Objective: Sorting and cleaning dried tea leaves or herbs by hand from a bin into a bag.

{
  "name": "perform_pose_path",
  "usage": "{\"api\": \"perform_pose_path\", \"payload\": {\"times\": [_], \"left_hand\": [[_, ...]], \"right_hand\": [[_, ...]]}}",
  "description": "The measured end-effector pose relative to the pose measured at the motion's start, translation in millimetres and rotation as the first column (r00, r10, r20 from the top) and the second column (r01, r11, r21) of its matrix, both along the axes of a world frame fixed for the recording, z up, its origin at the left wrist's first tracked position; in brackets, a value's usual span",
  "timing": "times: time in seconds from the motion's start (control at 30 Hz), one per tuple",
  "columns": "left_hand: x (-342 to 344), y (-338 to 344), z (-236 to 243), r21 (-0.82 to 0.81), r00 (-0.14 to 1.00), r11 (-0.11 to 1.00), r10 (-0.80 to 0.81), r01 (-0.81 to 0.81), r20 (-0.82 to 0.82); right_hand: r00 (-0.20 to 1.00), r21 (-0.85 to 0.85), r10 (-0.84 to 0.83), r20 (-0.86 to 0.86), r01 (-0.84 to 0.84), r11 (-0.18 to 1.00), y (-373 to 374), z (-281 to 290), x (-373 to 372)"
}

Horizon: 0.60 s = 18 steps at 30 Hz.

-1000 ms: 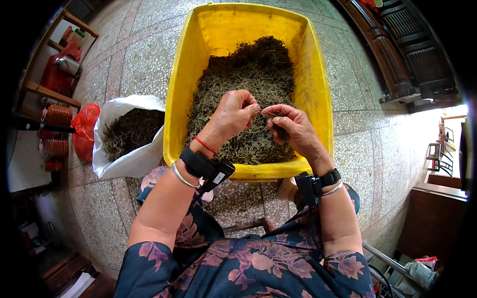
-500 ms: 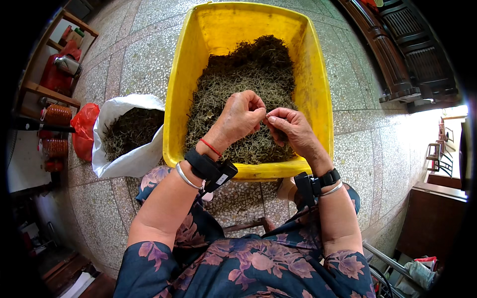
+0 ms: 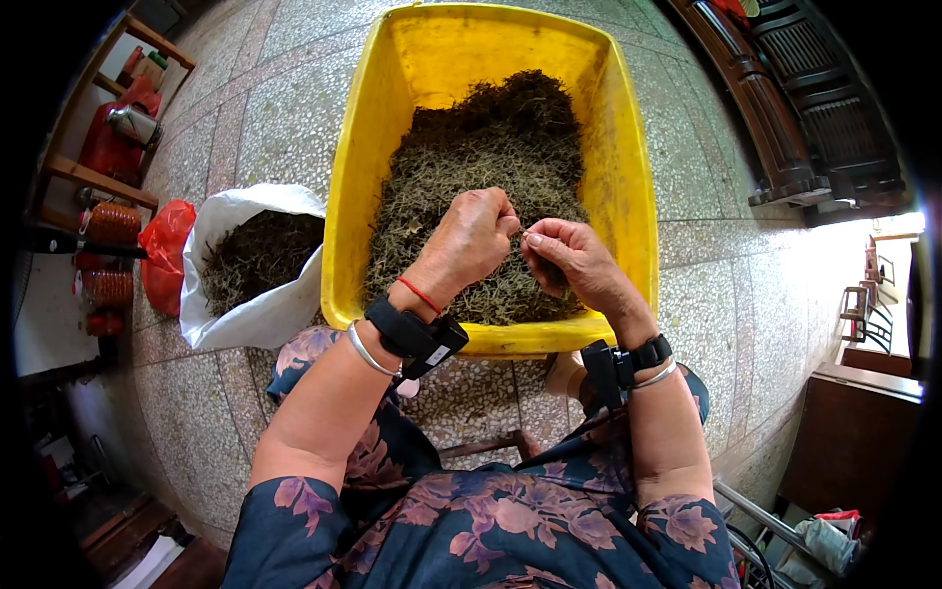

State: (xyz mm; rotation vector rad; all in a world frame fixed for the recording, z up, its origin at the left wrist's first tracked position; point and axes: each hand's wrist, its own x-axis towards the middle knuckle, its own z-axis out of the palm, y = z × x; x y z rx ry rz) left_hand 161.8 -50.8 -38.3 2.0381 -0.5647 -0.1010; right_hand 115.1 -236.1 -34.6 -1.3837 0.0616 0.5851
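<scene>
A large yellow plastic tub [image 3: 343, 226] stands before me, holding a heap of dried, wiry plant stems [image 3: 461, 162], grey-green in front and darker at the back. Above the heap, my left hand [image 3: 469, 240] is closed, fingers curled in; what it grips, if anything, is hidden. Close beside it, my right hand [image 3: 579, 260] pinches a tiny bit of dried plant between thumb and forefinger, at the left hand's fingertips. The right hand's other fingers curl underneath, partly hidden.
Left of the tub is a white sack [image 3: 211, 319] of similar dark dried plant. A red plastic bag [image 3: 169, 250] and red-lidded jars [image 3: 108, 290] lie beyond it. Dark wooden furniture [image 3: 775, 118] stands at right, on a speckled tile floor [image 3: 706, 294].
My hands have shifted slightly; the left hand turned a little and sits somewhat lower, with a small gap at the fingertips. The tub and sack look unchanged.
</scene>
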Motion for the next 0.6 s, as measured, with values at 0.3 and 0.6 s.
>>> {"api": "perform_pose_path", "payload": {"times": [0.3, 0.6], "left_hand": [[26, 35, 21, -0.171, 0.893, 0.983, -0.017, -0.068, -0.45], [16, 24, 20, -0.478, 0.655, 0.878, -0.357, -0.007, -0.666]], "right_hand": [[0.997, -0.059, -0.042, -0.069, 0.038, 0.998, -19, 7, -1], [0.998, 0.027, -0.012, -0.06, 0.014, 1.0, -5, 4, 2]]}}
